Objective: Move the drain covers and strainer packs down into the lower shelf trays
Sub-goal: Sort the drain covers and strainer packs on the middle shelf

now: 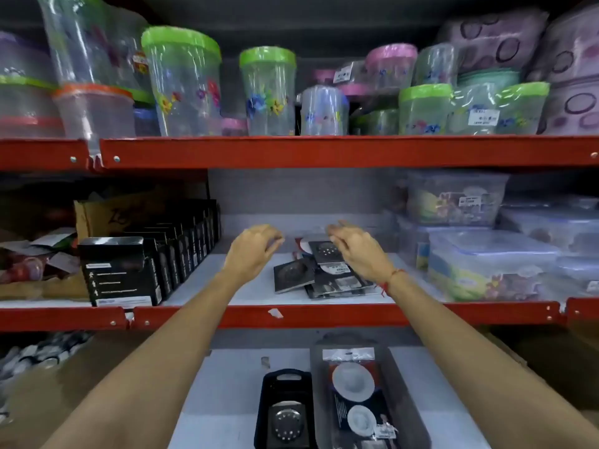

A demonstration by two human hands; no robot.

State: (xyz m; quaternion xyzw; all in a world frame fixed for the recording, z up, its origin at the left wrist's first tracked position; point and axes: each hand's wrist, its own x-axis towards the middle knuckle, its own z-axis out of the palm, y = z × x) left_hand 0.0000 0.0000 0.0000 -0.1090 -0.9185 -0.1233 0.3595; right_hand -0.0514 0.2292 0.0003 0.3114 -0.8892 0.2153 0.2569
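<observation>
A loose pile of square drain covers (293,276) and strainer packs (340,283) lies on the middle shelf. My left hand (251,249) hovers just left of the pile, fingers curled and apart, holding nothing. My right hand (355,251) reaches over the pile's right side, fingers spread, also with nothing in it. On the lower shelf a small black tray (264,413) holds a round-holed drain cover (287,422). Beside it on the right, a longer grey tray (411,400) holds a strainer pack (355,393) with two white strainers.
A row of black boxes (136,267) stands left of the pile. Stacked clear lidded containers (486,264) crowd the right of the middle shelf. Red shelf rails (291,314) cross in front. Plastic jars (184,82) fill the top shelf. Cardboard boxes flank the lower trays.
</observation>
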